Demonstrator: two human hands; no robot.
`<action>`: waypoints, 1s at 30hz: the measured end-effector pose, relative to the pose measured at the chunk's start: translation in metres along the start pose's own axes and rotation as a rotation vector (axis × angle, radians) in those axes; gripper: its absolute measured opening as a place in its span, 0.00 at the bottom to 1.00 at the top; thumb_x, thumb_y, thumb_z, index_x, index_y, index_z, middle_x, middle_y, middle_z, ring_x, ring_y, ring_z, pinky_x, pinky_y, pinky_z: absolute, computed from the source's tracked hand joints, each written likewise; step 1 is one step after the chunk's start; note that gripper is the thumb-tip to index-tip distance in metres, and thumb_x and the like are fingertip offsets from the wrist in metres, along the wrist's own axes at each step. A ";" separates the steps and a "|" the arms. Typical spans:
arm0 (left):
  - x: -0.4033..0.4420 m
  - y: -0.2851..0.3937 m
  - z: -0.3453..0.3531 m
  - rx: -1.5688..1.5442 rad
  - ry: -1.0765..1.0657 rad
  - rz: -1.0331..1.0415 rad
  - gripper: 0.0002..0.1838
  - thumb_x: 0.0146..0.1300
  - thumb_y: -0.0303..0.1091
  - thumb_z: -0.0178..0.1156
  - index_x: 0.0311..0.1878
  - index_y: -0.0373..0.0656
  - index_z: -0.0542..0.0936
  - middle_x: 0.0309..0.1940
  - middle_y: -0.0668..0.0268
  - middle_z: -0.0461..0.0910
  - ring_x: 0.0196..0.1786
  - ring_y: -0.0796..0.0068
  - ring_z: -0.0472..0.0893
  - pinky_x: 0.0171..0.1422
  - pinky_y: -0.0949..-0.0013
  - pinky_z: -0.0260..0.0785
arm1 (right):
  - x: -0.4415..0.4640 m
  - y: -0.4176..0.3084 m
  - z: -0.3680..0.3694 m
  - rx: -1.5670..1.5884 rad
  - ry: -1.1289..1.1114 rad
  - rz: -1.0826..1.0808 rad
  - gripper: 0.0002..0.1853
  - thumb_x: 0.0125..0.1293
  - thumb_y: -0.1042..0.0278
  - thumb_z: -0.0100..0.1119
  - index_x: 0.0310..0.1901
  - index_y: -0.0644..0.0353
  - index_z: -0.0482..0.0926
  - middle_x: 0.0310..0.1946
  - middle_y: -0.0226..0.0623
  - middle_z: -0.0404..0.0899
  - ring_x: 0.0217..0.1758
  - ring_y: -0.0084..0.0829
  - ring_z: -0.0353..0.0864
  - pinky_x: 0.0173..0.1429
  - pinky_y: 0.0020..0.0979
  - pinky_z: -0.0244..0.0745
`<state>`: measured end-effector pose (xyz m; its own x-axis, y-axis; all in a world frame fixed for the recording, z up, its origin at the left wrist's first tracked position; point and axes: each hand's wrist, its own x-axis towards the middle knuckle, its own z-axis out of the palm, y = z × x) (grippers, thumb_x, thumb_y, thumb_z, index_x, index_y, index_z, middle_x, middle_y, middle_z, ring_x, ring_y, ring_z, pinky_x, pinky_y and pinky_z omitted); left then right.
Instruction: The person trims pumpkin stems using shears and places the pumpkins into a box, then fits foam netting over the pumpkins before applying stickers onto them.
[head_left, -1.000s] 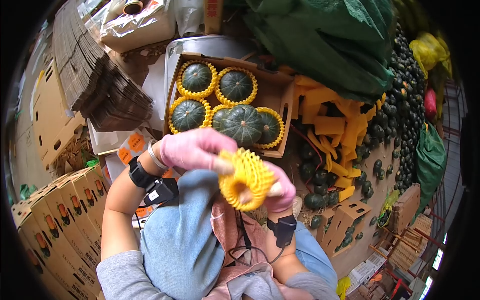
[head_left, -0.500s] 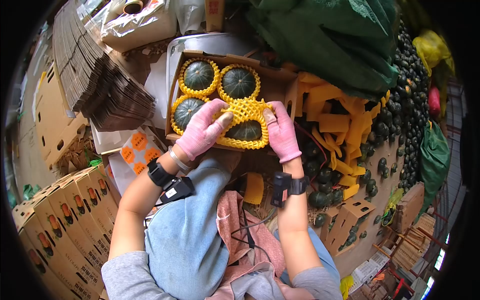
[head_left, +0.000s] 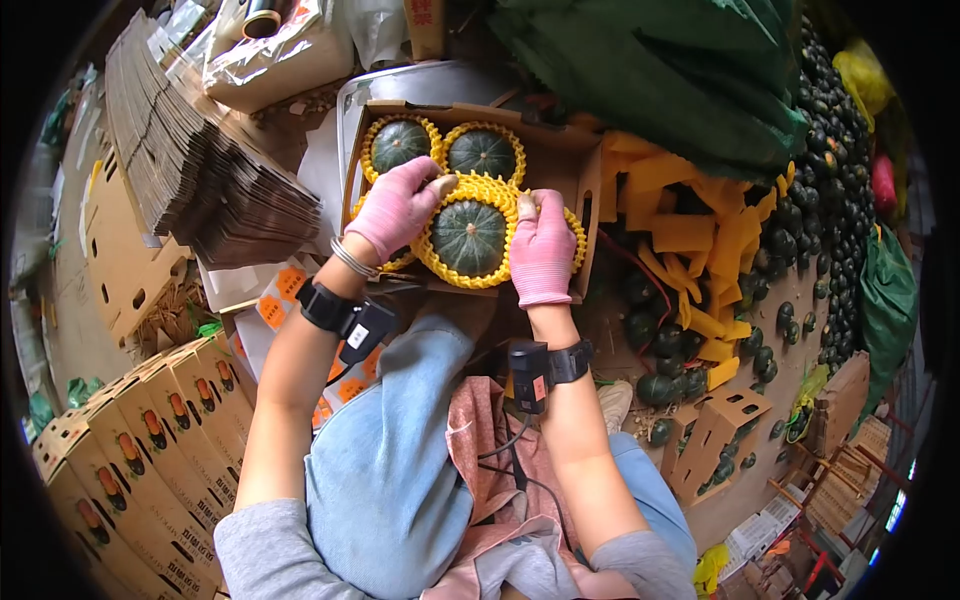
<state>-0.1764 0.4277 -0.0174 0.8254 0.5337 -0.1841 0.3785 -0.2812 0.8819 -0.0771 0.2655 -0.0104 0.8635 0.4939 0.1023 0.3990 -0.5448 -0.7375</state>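
A dark green pumpkin (head_left: 468, 240) faces up between my hands, ringed by a yellow foam net (head_left: 440, 262). My left hand (head_left: 400, 208), in a pink glove, pinches the net's upper left edge. On the other side my right hand (head_left: 542, 248), gloved the same, grips the net's right edge with its thumb on top. More yellow netting shows beyond my right fingers; whether it is the same piece I cannot tell. Two other netted pumpkins, one at the back left (head_left: 400, 145) and one beside it (head_left: 481, 155), sit in the cardboard box (head_left: 568, 160). Another is mostly hidden under my left hand.
Loose yellow foam nets (head_left: 690, 235) lie heaped right of the box, near many bare pumpkins (head_left: 800, 220). Green cloth (head_left: 660, 80) hangs over the back right. Folded cardboard (head_left: 200, 160) is stacked at left, printed cartons (head_left: 130, 460) stand below, and orange stickers (head_left: 290, 283) lie near my left arm.
The net that stretched across the pumpkin's top is now gathered around its rim, exposing its round face. My left hand has moved up and left; my right hand has come slightly lower.
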 end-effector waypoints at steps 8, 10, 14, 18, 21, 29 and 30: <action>-0.038 0.018 -0.002 0.198 0.211 0.580 0.20 0.56 0.32 0.67 0.52 0.42 0.75 0.46 0.52 0.74 0.46 0.50 0.76 0.50 0.59 0.71 | -0.042 -0.039 -0.028 -0.293 -0.036 -0.220 0.14 0.60 0.73 0.58 0.48 0.51 0.74 0.44 0.41 0.71 0.43 0.47 0.79 0.42 0.42 0.79; -0.046 0.026 -0.010 0.427 0.063 0.561 0.24 0.56 0.38 0.67 0.55 0.43 0.76 0.51 0.51 0.72 0.52 0.50 0.74 0.58 0.57 0.68 | -0.050 -0.044 -0.021 -0.407 -0.080 -0.218 0.18 0.58 0.75 0.57 0.51 0.50 0.74 0.48 0.44 0.69 0.43 0.49 0.79 0.43 0.44 0.79; -0.042 0.014 -0.018 0.211 -0.144 0.385 0.37 0.54 0.49 0.68 0.63 0.40 0.70 0.57 0.51 0.70 0.60 0.50 0.71 0.65 0.60 0.64 | -0.043 -0.042 -0.018 -0.369 -0.164 -0.017 0.24 0.59 0.77 0.53 0.58 0.50 0.69 0.53 0.46 0.68 0.42 0.54 0.80 0.44 0.48 0.79; -0.035 0.011 -0.023 0.217 -0.240 0.402 0.43 0.49 0.51 0.70 0.65 0.38 0.67 0.56 0.52 0.70 0.61 0.50 0.71 0.66 0.60 0.63 | -0.040 -0.046 -0.020 -0.335 -0.269 0.081 0.26 0.58 0.76 0.54 0.61 0.55 0.66 0.52 0.46 0.66 0.45 0.53 0.79 0.45 0.48 0.79; -0.031 0.007 -0.023 0.212 -0.256 0.404 0.45 0.46 0.49 0.73 0.65 0.38 0.66 0.56 0.52 0.71 0.61 0.50 0.71 0.66 0.60 0.63 | -0.039 -0.033 -0.017 -0.226 -0.226 0.032 0.26 0.59 0.76 0.52 0.61 0.56 0.65 0.51 0.48 0.66 0.43 0.56 0.80 0.47 0.49 0.78; -0.025 0.011 -0.026 0.309 -0.322 0.352 0.47 0.38 0.38 0.77 0.65 0.38 0.66 0.57 0.50 0.71 0.61 0.49 0.71 0.66 0.59 0.64 | -0.036 -0.028 -0.015 -0.127 -0.188 0.042 0.23 0.60 0.80 0.47 0.58 0.59 0.69 0.49 0.51 0.69 0.46 0.56 0.76 0.51 0.45 0.75; -0.025 0.013 -0.026 0.315 -0.334 0.330 0.47 0.38 0.36 0.78 0.65 0.38 0.66 0.58 0.50 0.71 0.62 0.49 0.70 0.67 0.60 0.63 | -0.037 -0.028 -0.016 -0.098 -0.169 0.050 0.22 0.60 0.81 0.45 0.57 0.59 0.71 0.48 0.52 0.70 0.46 0.55 0.75 0.53 0.43 0.74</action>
<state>-0.2035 0.4317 0.0097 0.9896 0.1100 -0.0932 0.1424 -0.6423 0.7531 -0.1152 0.2523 0.0172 0.8221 0.5669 -0.0527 0.3921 -0.6309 -0.6695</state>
